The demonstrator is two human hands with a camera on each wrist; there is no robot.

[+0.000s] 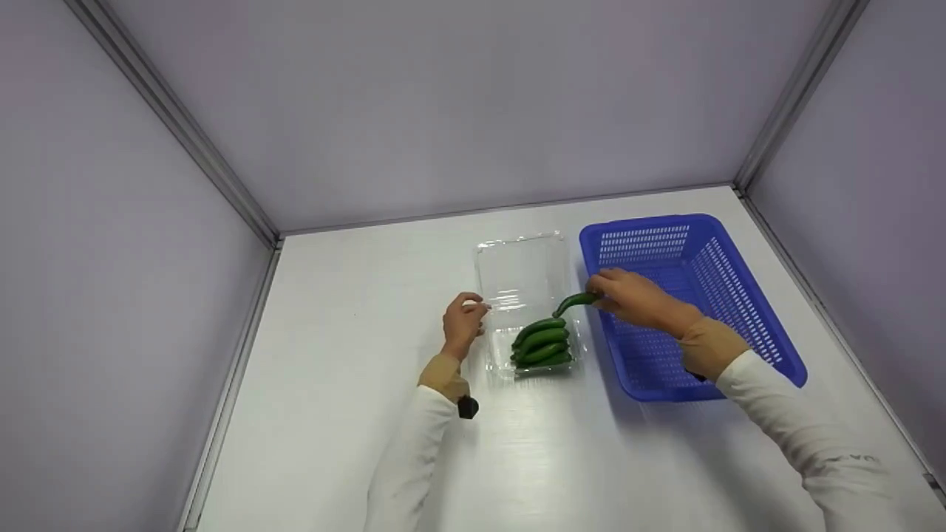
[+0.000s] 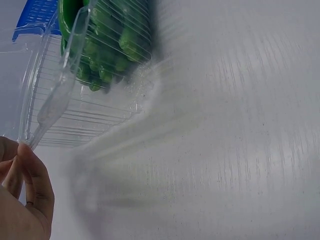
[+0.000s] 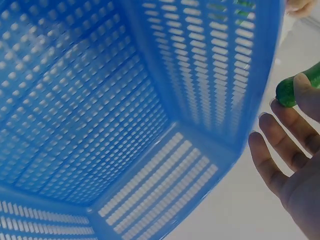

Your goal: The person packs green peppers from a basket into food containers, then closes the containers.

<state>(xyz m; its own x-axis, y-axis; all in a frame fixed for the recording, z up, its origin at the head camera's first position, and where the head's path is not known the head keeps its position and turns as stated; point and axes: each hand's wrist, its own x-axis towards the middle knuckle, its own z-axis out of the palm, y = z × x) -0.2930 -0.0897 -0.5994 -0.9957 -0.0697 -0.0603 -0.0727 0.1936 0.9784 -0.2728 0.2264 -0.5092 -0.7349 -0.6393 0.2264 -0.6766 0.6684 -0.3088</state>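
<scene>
A clear plastic clamshell box (image 1: 521, 307) lies unfolded on the white table, its lid half toward the back. Several slim, curved green vegetables (image 1: 542, 343) lie side by side in its near half; their exact kind is unclear. With thumb and fingertips, my left hand (image 1: 464, 323) pinches the box's edge at its left side, seen closely in the left wrist view (image 2: 27, 185). Another curved green vegetable (image 1: 574, 301) is held by one end in my right hand (image 1: 628, 298), between the box and the blue basket. Its other end points toward the box.
A blue perforated plastic basket (image 1: 765, 310) stands right of the box, under my right forearm. Its visible floor shows no vegetables. Grey-white panels (image 1: 510, 111) enclose the table's back and sides.
</scene>
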